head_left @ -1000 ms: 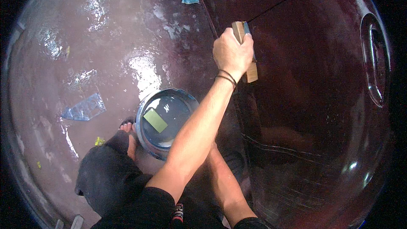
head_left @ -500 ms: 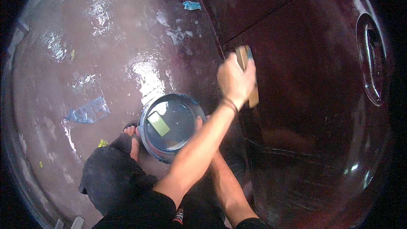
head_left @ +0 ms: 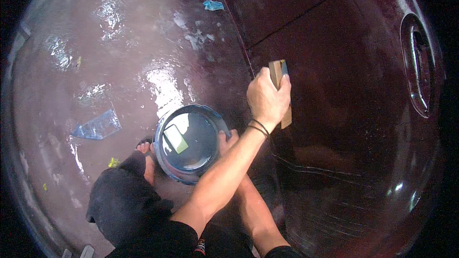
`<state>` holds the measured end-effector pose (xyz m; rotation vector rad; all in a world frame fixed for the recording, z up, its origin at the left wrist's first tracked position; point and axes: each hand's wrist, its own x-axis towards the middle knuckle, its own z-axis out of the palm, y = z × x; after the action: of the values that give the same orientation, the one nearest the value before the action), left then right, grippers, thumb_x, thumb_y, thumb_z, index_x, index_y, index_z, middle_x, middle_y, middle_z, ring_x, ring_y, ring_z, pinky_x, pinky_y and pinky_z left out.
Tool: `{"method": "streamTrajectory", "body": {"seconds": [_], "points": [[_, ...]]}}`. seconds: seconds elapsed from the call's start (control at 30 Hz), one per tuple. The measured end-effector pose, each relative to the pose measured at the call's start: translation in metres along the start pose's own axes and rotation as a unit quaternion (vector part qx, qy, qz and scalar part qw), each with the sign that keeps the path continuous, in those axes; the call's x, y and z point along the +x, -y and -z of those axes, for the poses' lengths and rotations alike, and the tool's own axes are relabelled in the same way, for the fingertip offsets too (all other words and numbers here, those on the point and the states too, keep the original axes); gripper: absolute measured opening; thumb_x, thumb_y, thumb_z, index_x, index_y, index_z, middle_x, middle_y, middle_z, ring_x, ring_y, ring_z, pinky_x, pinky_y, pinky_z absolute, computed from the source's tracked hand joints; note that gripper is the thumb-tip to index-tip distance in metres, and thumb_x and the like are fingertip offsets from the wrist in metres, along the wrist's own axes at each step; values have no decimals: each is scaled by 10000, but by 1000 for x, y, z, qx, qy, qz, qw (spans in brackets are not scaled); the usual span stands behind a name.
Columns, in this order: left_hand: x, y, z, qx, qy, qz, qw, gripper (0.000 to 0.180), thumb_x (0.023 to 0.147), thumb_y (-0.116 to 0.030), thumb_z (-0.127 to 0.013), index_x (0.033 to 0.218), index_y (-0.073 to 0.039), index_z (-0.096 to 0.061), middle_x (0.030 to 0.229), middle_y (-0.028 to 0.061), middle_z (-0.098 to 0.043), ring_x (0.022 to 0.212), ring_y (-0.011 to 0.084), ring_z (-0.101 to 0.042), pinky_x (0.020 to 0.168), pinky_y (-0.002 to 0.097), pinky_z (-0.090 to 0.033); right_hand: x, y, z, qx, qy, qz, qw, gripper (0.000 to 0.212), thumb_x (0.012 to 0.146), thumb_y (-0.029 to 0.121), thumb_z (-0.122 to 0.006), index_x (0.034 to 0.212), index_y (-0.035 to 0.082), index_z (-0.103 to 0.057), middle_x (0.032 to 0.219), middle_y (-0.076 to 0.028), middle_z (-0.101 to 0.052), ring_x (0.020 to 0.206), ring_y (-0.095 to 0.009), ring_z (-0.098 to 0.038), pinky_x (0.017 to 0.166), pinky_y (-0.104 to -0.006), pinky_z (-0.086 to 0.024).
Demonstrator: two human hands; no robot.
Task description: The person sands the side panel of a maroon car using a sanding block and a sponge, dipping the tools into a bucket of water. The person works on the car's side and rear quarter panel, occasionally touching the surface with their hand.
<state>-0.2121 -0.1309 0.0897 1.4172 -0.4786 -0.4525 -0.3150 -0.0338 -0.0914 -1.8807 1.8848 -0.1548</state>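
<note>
Brought nearer the one bucket [head_left: 184, 177] over the last second, in the head view, the left hand [head_left: 267, 96] has its fingers wrapped around one tan block [head_left: 276, 73] against the dark red panel [head_left: 344, 95], up and right of the bucket. One right hand [head_left: 227, 143], partly hidden, clasps the bucket's right rim; one green pad [head_left: 179, 143] lies inside the bucket.

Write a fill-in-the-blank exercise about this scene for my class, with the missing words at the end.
1. The person's ____ grip holds a long, tan rectangular block.
2. The flat rectangular pad inside the round blue-grey bucket is coloured pale ____.
3. Between bucket and block, the person's right grip is at the ____.
4. In the picture, the glossy oval handle is to the block's ____.

Missing words: left; green; bucket; right.
</note>
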Motion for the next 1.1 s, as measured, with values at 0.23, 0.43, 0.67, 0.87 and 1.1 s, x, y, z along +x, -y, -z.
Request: {"method": "streamTrajectory", "body": {"seconds": [0.23, 0.43, 0.67, 0.87, 1.1], "points": [[72, -4, 3, 7, -43, -20, 999, 308, 887, -301, -753, 828, -9, -677, 772, 226, -718, 757, 399, -745, 698, 481, -572, 17, 8, 16, -74, 150, 18, 986, 472, 997, 489, -622, 1128, 51, -737, 1156, -218, -760, 1077, -395, -723, 951, -498, -548], [7, -17, -7, -32, -7, -45, 998, 299, 892, -290, -763, 872, -10, -661, 795, 232, -713, 790, 426, -737, 723, 495, -569, 7, 14, 21, -95, 56, 2, 994, 516, 1031, 485, -584, 1331, 69, -640, 1361, -270, -606, 1309, -376, -545, 1089, -483, -409], [41, -19, -12, 11, -6, -36, 999, 316, 894, -307, -750, 871, -3, -667, 788, 217, -724, 752, 403, -742, 698, 482, -574, 10, -12, 14, -16, 70, 58, 996, 482, 1025, 461, -583, 1254, 43, -657, 1185, -271, -708, 1102, -449, -685, 970, -536, -520], [16, -24, -14, -20, -8, -52, 998, 299, 892, -289, -758, 866, -9, -656, 778, 215, -711, 751, 397, -737, 697, 483, -564, -4, 11, 24, 5, 91, 18, 996, 558, 1051, 472, -568, 1387, 27, -598, 1282, -251, -671, 1204, -397, -629, 1057, -501, -466], [40, -41, -16, 4, -31, -58, 998, 360, 878, -337, -762, 837, -1, -639, 778, 244, -706, 770, 443, -729, 711, 516, -567, -4, -19, 13, -8, 57, 117, 991, 503, 1062, 437, -534, 1345, 31, -620, 1347, -282, -641, 1294, -371, -592, 1099, -457, -453]]}}
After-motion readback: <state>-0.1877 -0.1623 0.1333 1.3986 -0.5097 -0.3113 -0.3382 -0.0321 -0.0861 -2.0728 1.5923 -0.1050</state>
